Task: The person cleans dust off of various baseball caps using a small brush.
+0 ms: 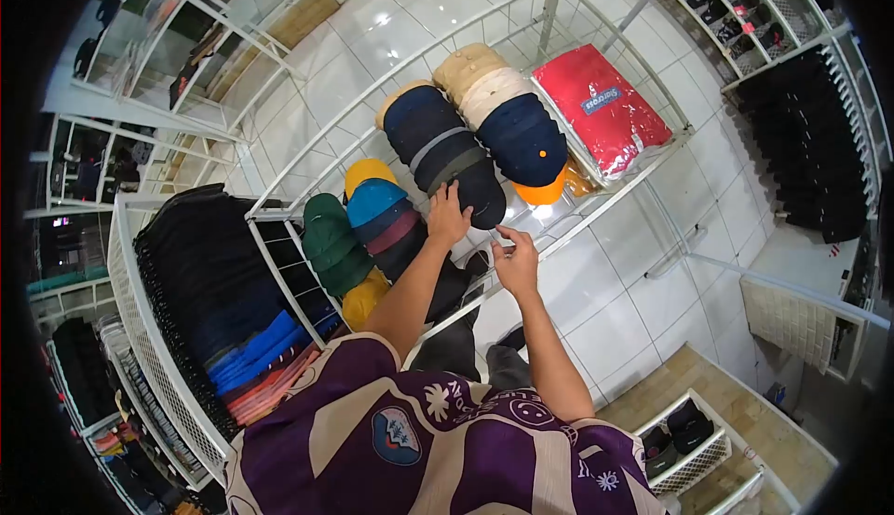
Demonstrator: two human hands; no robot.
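Four cap stacks (510, 115); left hand (448, 218) grasping black cap (485, 195), right hand (518, 261) released.

Blue label (601, 101) on red packet (622, 138), lettering too blurred to read, nothing else legible

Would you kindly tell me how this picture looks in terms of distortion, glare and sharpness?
Head view: a fisheye lens bends the white rack and blackens the corners; lamp glare spots the floor tiles and sheens the red packet; the left hand, right hand and caps look sharp, without motion blur.
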